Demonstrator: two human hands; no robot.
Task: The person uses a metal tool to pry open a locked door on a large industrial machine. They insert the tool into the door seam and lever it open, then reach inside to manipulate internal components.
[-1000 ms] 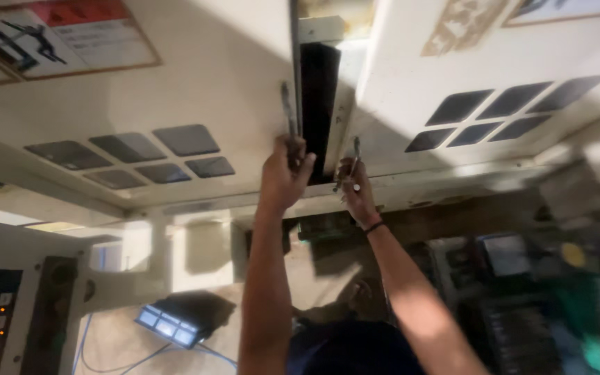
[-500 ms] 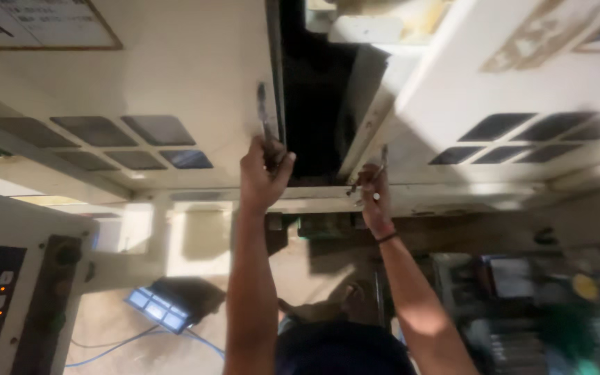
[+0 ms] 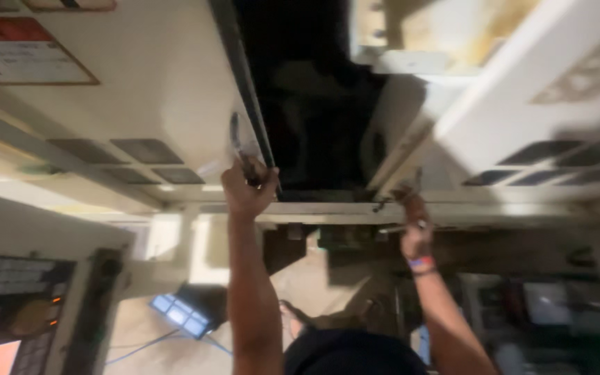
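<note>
Since the earlier picture, the two cream sliding doors have moved further apart and the dark opening (image 3: 314, 104) between them is now much wider; both arms have spread with them. The left hand (image 3: 248, 184) is closed around the metal handle (image 3: 239, 142) at the right edge of the left door (image 3: 168, 90), the fingers wrapped tightly on it. The right hand (image 3: 411, 219) rests at the lower left corner of the right door (image 3: 522, 118), near the bottom rail (image 3: 328, 208); it seems to pinch a small thin object, but the picture is too blurred there, so I cannot tell whether the fingers are truly closed on it. In my judgement the main risk is at this right hand: it lies close to the edge where door and rail meet, and if the door slides back the fingers could be caught. The left grip could also slip off the narrow handle if the door sticks and then jumps. The inside is very dark, so anything within cannot be seen. A control panel (image 3: 15, 305) stands at the lower left, well apart from both hands.
</note>
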